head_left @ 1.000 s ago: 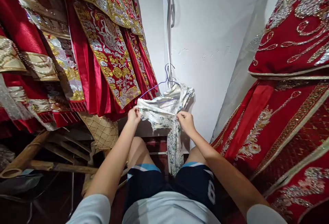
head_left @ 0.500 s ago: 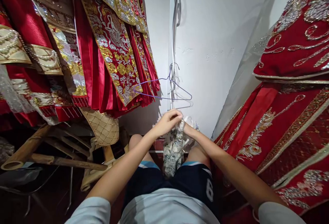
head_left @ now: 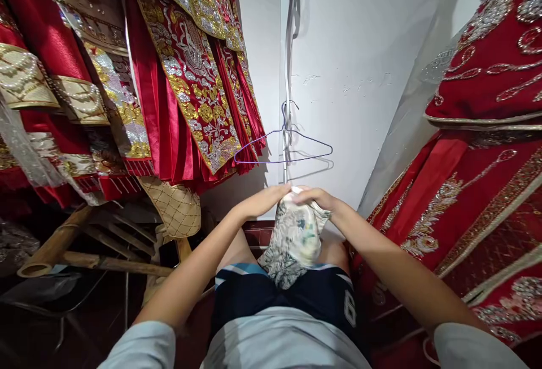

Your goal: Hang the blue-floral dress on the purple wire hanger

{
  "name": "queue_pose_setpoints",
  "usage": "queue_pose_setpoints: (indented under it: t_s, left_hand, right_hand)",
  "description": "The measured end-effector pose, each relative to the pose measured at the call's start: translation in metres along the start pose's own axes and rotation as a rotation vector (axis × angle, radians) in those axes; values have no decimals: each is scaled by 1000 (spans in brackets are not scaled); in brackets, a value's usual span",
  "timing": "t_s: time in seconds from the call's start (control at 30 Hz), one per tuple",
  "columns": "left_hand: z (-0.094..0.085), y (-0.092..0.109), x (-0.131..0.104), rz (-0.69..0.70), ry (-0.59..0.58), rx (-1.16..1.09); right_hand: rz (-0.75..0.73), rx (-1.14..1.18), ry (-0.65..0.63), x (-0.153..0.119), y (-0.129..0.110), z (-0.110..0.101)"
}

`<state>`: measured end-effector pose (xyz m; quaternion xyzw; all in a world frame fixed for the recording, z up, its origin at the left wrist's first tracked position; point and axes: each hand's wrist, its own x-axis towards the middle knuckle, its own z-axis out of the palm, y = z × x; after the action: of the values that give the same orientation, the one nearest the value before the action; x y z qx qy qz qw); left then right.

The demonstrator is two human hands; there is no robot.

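Note:
A pale cloth [head_left: 296, 233] with a grey-green leaf print hangs bunched over my lap, its lower part between my thighs. My left hand [head_left: 267, 199] holds its upper left edge, fingers straight and pressed together. On the right side of the cloth's top, my right hand [head_left: 318, 197] is closed on a fold, its fingertips close to the left hand's. I cannot tell what kind of garment it is. Just beyond my hands hangs a purple wire hanger [head_left: 311, 138] with nothing on it.
Red embroidered gowns [head_left: 199, 86] hang at the left, above a bamboo frame [head_left: 122, 264]. More red beaded garments [head_left: 453, 199] hang at the right. A white wall [head_left: 347, 47] with a vertical white pole [head_left: 287, 69] stands ahead. A beige quilted piece [head_left: 180, 211] hangs near my left forearm.
The cloth has gone from a narrow twisted bundle to a wider, spread shape. My right hand has come from behind the cloth to its upper right. The hanger has turned to face me more.

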<state>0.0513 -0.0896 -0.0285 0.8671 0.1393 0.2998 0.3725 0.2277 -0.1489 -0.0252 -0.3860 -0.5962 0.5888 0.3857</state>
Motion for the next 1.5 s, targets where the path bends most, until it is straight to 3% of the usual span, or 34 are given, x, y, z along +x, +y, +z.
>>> queue_pose_setpoints:
  t_s: [0.07, 0.13, 0.2, 0.27, 0.33, 0.4, 0.47, 0.57, 0.77, 0.93, 1.07, 1.23, 1.37, 1.5]
  left_hand:
    - [1, -17, -6, -118, -125, -136]
    - [-5, -33, -13, -246, -249, -100]
    - [-22, -49, -20, -337, -323, 84]
    - [-45, -62, -24, -392, -308, 305]
    - [-66, -71, -25, -460, -277, 484]
    - [-78, -75, -25, -538, -262, 652]
    - [-82, -75, -26, -585, -254, 805]
    - [-82, -73, -31, -619, -254, 935]
    - [-89, -77, -41, -735, -227, 1034]
    - [-85, -68, -31, -670, -141, 1148]
    - [-83, -55, -25, -644, -44, 1198]
    - [-88, -52, -30, -609, 4, 1158]
    - [-88, -59, -24, -389, 203, 1046]
    - [-89, -61, 4, -161, 370, 784]
  right_hand:
    - [108, -155, -195, -9, -13, 0]
    - [122, -416, -242, -15, -23, -6]
    - [50, -757, -42, -12, -27, -20]
    - [-24, -997, 301, -2, -26, -40]
    - [-94, -1060, 600, 16, -20, -62]
    - [-178, -1031, 740, 37, -14, -81]
    - [-198, -1036, 742, 58, -6, -93]
    - [-87, -1078, 653, 81, 9, -98]
    - [68, -1078, 645, 71, 37, -93]
    - [-5, -1125, 748, 76, 27, -103]
    - [7, -1124, 695, 88, 20, -111]
    - [-65, -1162, 696, 62, 25, -112]
    - [-202, -1108, 744, 26, 16, -119]
    - [-322, -856, 723, 13, 5, -121]
